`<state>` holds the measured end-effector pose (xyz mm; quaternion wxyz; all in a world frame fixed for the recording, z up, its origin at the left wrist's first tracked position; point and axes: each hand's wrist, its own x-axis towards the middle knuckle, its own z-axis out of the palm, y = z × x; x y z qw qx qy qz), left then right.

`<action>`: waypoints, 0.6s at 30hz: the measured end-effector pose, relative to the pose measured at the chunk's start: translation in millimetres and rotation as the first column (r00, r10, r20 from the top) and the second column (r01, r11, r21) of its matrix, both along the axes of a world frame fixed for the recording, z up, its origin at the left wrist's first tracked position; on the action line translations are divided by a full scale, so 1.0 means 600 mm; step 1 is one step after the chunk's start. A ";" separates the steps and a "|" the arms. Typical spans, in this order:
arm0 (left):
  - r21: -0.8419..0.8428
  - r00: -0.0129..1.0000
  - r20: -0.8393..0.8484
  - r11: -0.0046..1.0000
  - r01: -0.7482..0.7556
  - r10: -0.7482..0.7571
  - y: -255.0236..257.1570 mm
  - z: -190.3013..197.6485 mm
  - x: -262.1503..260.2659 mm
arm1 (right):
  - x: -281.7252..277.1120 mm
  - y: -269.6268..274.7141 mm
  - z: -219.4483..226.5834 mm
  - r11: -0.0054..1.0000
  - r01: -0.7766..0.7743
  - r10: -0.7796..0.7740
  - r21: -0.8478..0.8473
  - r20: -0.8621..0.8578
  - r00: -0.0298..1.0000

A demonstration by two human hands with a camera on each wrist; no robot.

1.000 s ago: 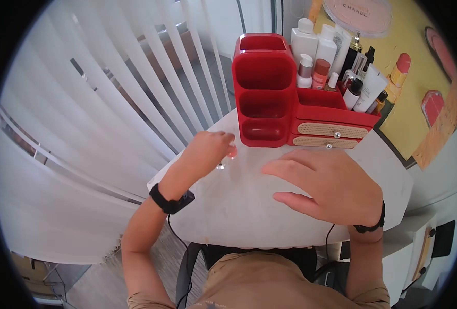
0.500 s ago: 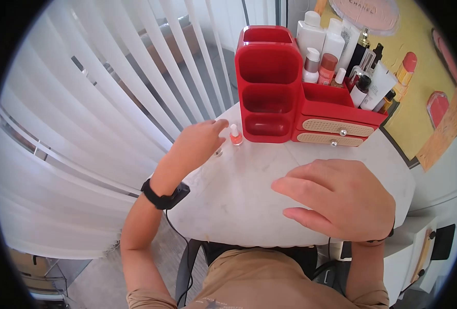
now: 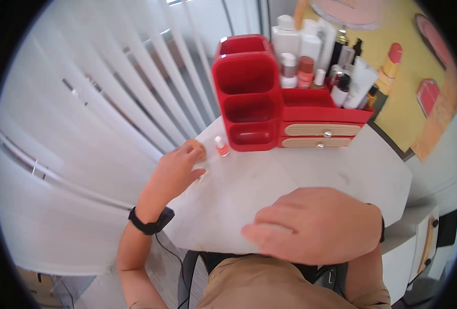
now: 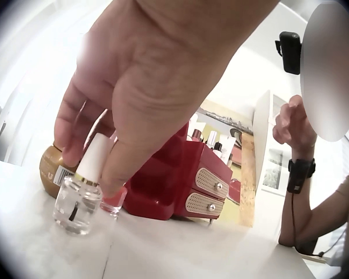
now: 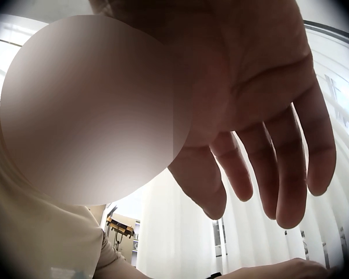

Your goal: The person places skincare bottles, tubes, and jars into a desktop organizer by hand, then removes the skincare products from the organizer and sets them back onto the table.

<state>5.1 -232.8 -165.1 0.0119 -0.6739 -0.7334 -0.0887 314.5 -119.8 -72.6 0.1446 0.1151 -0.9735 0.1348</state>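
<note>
In the head view my left hand (image 3: 173, 172) is over the left side of the white table, its fingers at a gold-brown bottle (image 3: 197, 149). My thumb stands apart from that bottle. The left wrist view has a clear nail polish bottle (image 4: 78, 203) with a white cap upright in front of the thumb. A coral nail polish bottle (image 3: 222, 148), also white-capped, stands beside the red organizer (image 3: 246, 103), partly hidden by the thumb in the left wrist view. My right hand (image 3: 316, 224) hovers over the table's near side, fingers extended and holding nothing.
White bottles (image 3: 285, 38), tubes and small cosmetics fill the organizer's right part, above two woven-front drawers (image 3: 321, 130). White vertical blinds (image 3: 99, 129) hang along the left. A yellow picture (image 3: 398, 118) leans at the right back. A cable (image 3: 169, 250) trails from the left wrist.
My left hand let go of the coral nail polish beside the organizer, then moved left and nearer to the gold-brown bottle. My right hand drew back toward my body.
</note>
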 end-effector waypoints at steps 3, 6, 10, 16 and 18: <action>0.082 0.996 0.081 0.996 0.017 -0.024 0.040 0.058 0.031 | 0.005 -0.003 0.004 0.981 -0.179 0.174 -0.075 -0.073 0.982; 0.141 0.987 0.153 0.990 0.028 -0.050 0.096 0.118 0.077 | 0.009 -0.025 -0.009 0.923 -0.326 0.256 -0.205 -0.306 0.917; 0.531 0.949 -0.123 0.789 0.310 -0.290 0.214 0.166 0.133 | 0.011 -0.039 -0.022 0.870 -0.451 0.239 -0.201 -0.629 0.740; 0.298 0.918 -0.280 0.884 0.360 -0.280 0.377 0.194 0.165 | 0.019 -0.041 -0.028 0.846 -0.475 0.234 -0.241 -0.634 0.737; 0.190 0.922 -0.264 0.922 0.337 -0.283 0.411 0.188 0.161 | 0.026 -0.033 -0.021 0.849 -0.472 0.225 -0.237 -0.646 0.730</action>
